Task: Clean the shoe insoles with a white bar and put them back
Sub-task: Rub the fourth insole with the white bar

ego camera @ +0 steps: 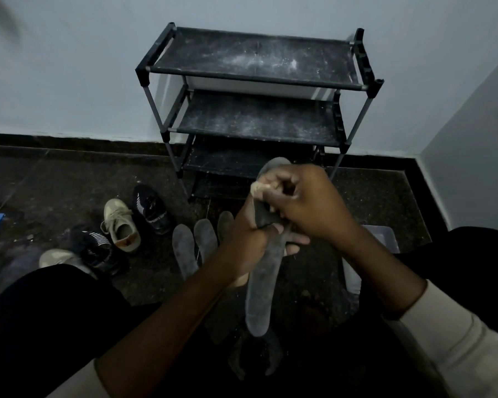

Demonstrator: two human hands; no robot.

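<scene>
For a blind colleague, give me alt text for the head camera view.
The left hand grips a grey insole while the right hand presses a white bar against its upper end. Other insoles and shoes lie on the dark floor before a dusty black shoe rack.

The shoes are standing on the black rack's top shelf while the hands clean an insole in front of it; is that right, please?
No: the head view shows the shoes on the floor, left of the black rack, not on its top shelf. The left hand and right hand do clean an insole in front of it.
</scene>
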